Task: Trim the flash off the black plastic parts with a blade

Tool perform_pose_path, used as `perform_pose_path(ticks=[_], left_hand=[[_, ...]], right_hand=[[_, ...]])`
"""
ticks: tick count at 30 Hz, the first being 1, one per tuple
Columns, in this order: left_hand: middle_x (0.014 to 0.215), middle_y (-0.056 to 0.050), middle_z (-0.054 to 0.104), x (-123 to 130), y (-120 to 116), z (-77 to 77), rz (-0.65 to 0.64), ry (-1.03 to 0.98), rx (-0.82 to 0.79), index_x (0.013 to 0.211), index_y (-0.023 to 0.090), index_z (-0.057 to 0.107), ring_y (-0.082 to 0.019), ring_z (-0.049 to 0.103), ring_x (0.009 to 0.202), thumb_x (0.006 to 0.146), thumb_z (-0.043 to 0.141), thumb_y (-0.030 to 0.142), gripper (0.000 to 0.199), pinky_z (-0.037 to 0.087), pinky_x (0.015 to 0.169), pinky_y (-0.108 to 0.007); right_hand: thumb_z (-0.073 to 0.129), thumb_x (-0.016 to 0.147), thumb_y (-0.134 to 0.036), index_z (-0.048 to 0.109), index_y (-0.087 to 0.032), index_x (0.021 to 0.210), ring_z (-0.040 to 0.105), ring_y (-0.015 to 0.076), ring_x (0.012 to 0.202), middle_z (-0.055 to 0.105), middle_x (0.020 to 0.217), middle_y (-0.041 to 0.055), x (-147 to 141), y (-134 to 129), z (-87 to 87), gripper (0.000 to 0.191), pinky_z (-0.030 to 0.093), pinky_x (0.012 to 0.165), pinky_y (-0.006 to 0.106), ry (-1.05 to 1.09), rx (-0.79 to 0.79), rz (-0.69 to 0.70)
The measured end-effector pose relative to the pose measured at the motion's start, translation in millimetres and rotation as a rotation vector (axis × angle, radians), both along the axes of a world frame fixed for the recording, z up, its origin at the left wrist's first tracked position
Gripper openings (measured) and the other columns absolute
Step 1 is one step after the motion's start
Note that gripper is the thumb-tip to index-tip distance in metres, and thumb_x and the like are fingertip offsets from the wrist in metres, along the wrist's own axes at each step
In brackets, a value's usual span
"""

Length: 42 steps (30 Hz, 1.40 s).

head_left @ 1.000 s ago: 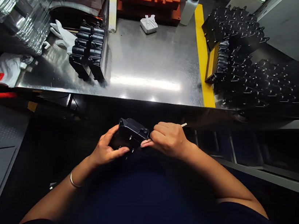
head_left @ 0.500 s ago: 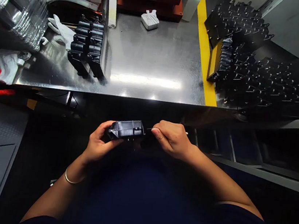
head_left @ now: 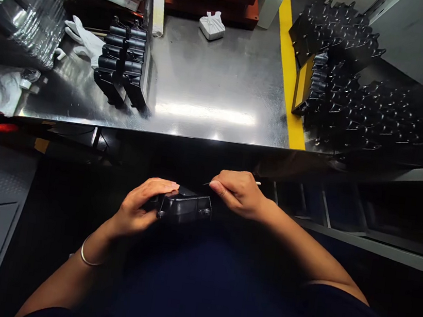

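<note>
My left hand (head_left: 139, 205) is closed around the left end of a black plastic housing (head_left: 185, 207), held in front of my body below the bench edge. Its thumb is underneath and its fingers lie over the top. To the right, my right hand (head_left: 240, 193) pinches a slim tool with a thin pointed tip (head_left: 207, 184). A pale handle end sticks out behind the fist; the grip hides the rest. The tip points left, above the right end of the housing and apart from it.
Several similar black parts stand at the left (head_left: 124, 64) and right (head_left: 345, 93) of the metal bench (head_left: 214, 81). A yellow strip (head_left: 287, 70), white wrapped block (head_left: 212, 26), orange-brown fixture (head_left: 211, 8), bottle (head_left: 272, 5) and white glove (head_left: 82, 40) are there too.
My left hand has brought the black housing lower and toward my body, tilting it. The fingers have shifted over its top. My right hand has moved slightly left, still with the tool.
</note>
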<state>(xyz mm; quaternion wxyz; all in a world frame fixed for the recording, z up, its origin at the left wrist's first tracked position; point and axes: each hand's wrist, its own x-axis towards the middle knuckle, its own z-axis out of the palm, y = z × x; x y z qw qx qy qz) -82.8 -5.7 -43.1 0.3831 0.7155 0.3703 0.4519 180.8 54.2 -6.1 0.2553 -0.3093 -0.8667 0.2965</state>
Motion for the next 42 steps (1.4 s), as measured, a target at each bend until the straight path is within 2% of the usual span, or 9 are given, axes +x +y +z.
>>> perform_pose_path(ticks=[2, 4, 7, 11, 16, 21, 28, 35, 42], left_hand=[[0.110, -0.012, 0.070, 1, 3, 2.0, -0.035, -0.013, 0.067, 0.121, 0.023, 0.061, -0.027, 0.064, 0.104, 0.078, 0.065, 0.010, 0.045, 0.053, 0.088, -0.044], [0.109, -0.011, 0.071, 1, 5, 2.7, -0.067, -0.021, 0.130, 0.123, 0.023, 0.061, -0.026, 0.065, 0.103, 0.078, 0.063, 0.007, 0.047, 0.051, 0.090, -0.045], [0.111, -0.011, 0.070, 1, 5, 1.1, -0.081, -0.047, 0.067, 0.123, 0.023, 0.062, -0.025, 0.065, 0.102, 0.079, 0.063, 0.009, 0.046, 0.050, 0.091, -0.042], [0.106, -0.007, 0.071, -2, 4, -3.6, 0.029, -0.094, -0.324, 0.115, 0.023, 0.067, -0.021, 0.066, 0.092, 0.074, 0.075, 0.018, 0.041, 0.051, 0.084, -0.032], [0.084, -0.005, 0.071, -2, 10, -9.4, -0.128, -0.296, -0.655, 0.108, 0.020, 0.071, -0.021, 0.065, 0.077, 0.068, 0.080, 0.035, 0.045, 0.051, 0.071, -0.028], [0.079, -0.005, 0.068, 3, 12, -13.7, -0.163, -0.413, -0.783, 0.094, 0.017, 0.075, -0.019, 0.062, 0.075, 0.065, 0.082, 0.038, 0.036, 0.048, 0.071, -0.025], [0.087, -0.008, 0.070, 9, 8, -21.0, -0.149, -0.496, -0.857, 0.109, 0.016, 0.071, -0.019, 0.062, 0.075, 0.069, 0.078, 0.041, 0.048, 0.049, 0.068, -0.024], [0.091, -0.008, 0.071, 13, 10, -19.5, -0.171, -0.500, -0.874, 0.111, 0.017, 0.069, -0.018, 0.064, 0.078, 0.071, 0.077, 0.041, 0.048, 0.050, 0.068, -0.023], [0.104, -0.009, 0.070, 6, 13, -16.2, -0.212, -0.373, -0.842, 0.118, 0.018, 0.066, -0.021, 0.065, 0.085, 0.073, 0.075, 0.043, 0.053, 0.052, 0.075, -0.026]], right_hand=[[0.038, 0.100, -0.036, 0.057, -0.016, 0.072, 0.050, 0.0092, 0.057, 0.055, 0.064, -0.0002, 2, -1, 2.1, 0.038, 0.036, 0.056, 0.021, 0.042, -0.154, 0.116], [0.042, 0.098, -0.040, 0.049, -0.017, 0.063, 0.042, 0.0075, 0.051, 0.045, 0.058, -0.0033, 4, -3, 3.3, 0.042, 0.031, 0.050, 0.021, 0.043, -0.269, 0.196], [0.043, 0.098, -0.041, 0.033, -0.019, 0.054, 0.030, 0.0063, 0.045, 0.030, 0.052, -0.0062, 4, -6, 2.9, 0.050, 0.024, 0.046, 0.023, 0.092, -0.321, 0.265], [0.038, 0.099, -0.047, 0.040, -0.019, 0.057, 0.035, 0.0080, 0.048, 0.036, 0.053, -0.0040, 0, -5, 5.8, 0.051, 0.026, 0.049, 0.024, 0.137, -0.115, 0.256], [0.040, 0.089, -0.066, 0.054, -0.016, 0.069, 0.039, 0.0102, 0.054, 0.045, 0.060, -0.0009, -11, 6, 17.9, 0.056, 0.022, 0.048, 0.024, -0.005, 0.247, 0.199], [0.031, 0.092, -0.065, 0.050, -0.017, 0.060, 0.035, 0.0104, 0.051, 0.040, 0.056, -0.0021, -17, 8, 18.9, 0.061, 0.019, 0.049, 0.025, -0.099, 0.354, 0.241], [0.037, 0.094, -0.060, 0.053, -0.017, 0.061, 0.036, 0.0113, 0.053, 0.041, 0.057, -0.0015, -16, 7, 5.2, 0.057, 0.022, 0.050, 0.026, -0.054, 0.463, 0.113], [0.036, 0.093, -0.063, 0.050, -0.017, 0.060, 0.038, 0.0103, 0.051, 0.042, 0.056, -0.0016, -14, 8, 8.8, 0.058, 0.023, 0.049, 0.025, -0.039, 0.356, 0.106], [0.048, 0.090, -0.059, 0.044, -0.018, 0.054, 0.036, 0.0076, 0.044, 0.041, 0.049, -0.0039, -4, 9, 7.2, 0.055, 0.021, 0.045, 0.025, 0.026, 0.029, 0.257]])
